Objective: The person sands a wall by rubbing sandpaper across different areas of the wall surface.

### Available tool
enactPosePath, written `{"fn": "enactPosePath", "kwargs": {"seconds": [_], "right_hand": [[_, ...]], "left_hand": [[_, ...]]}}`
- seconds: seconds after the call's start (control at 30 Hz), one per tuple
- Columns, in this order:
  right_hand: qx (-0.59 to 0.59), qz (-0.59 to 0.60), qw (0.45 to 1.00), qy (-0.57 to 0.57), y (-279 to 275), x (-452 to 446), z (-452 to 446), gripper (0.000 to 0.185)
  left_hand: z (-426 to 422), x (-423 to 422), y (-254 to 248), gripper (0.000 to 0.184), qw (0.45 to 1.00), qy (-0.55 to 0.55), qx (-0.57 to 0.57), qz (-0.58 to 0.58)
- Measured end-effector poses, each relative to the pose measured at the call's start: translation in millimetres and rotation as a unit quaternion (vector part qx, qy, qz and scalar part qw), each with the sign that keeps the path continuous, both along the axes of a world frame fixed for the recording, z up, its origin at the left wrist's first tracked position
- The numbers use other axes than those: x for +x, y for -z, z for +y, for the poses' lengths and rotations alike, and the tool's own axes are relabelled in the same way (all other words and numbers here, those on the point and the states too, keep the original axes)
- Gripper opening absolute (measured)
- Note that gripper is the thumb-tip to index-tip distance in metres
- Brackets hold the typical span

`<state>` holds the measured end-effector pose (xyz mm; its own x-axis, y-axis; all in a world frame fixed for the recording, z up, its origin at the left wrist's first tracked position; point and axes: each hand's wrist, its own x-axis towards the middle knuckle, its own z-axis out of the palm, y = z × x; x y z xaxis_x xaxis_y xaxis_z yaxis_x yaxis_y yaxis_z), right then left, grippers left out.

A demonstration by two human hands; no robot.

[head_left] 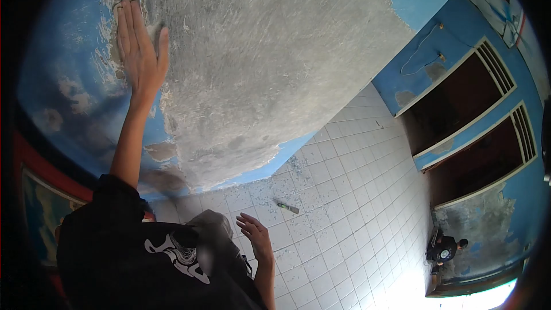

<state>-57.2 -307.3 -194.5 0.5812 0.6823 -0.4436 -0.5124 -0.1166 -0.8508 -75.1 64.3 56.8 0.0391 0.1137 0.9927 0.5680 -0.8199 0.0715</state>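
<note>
My left hand (136, 51) is pressed flat high on the wall, at the edge between peeling blue paint (74, 17) and a large bare grey patch (258, 51). Under its fingers and beside the thumb shows a thin greyish piece (154, 30), which looks like sandpaper; most of it is hidden. My right hand (256, 237) hangs low in front of my body, fingers loosely apart, with nothing visible in it. On the tiled floor beyond it lies a scraper (288, 208) with a green and dark handle.
Paint flakes litter the white tiles (338, 195) along the wall's foot. Across the room are two dark doorways (459, 100) and a person in black (445, 250) sitting low near another scraped wall (479, 229). A framed picture (46, 212) stands at far left.
</note>
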Motion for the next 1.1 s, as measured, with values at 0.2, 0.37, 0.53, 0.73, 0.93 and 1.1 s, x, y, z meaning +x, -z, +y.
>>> {"fn": "enactPosePath", "kwargs": {"seconds": [0.2,0.37,0.53,0.73,0.93,1.1], "right_hand": [[-0.001,-0.006,1.000,0.007,3,-3,-6,0.040],[-0.002,-0.010,1.000,0.018,6,-2,-5,0.042],[0.038,0.022,0.999,0.028,-13,-5,7,0.047],[0.039,0.023,0.999,-0.019,-17,-6,16,0.044],[0.028,0.033,0.997,-0.057,-19,-6,19,0.040],[0.072,0.061,0.995,-0.035,-31,-2,20,0.038]], "left_hand": [[1,-4,39,0.067,0.998,-0.031,-0.034,0.036],[-13,-9,139,0.071,0.961,-0.036,-0.183,0.203],[-5,-4,32,0.072,0.990,0.001,-0.117,0.078],[-6,3,20,0.070,0.992,-0.060,-0.065,0.093],[-36,16,117,0.071,0.966,0.015,-0.140,0.219],[-21,25,-6,0.069,0.994,-0.027,-0.032,0.097]]}}
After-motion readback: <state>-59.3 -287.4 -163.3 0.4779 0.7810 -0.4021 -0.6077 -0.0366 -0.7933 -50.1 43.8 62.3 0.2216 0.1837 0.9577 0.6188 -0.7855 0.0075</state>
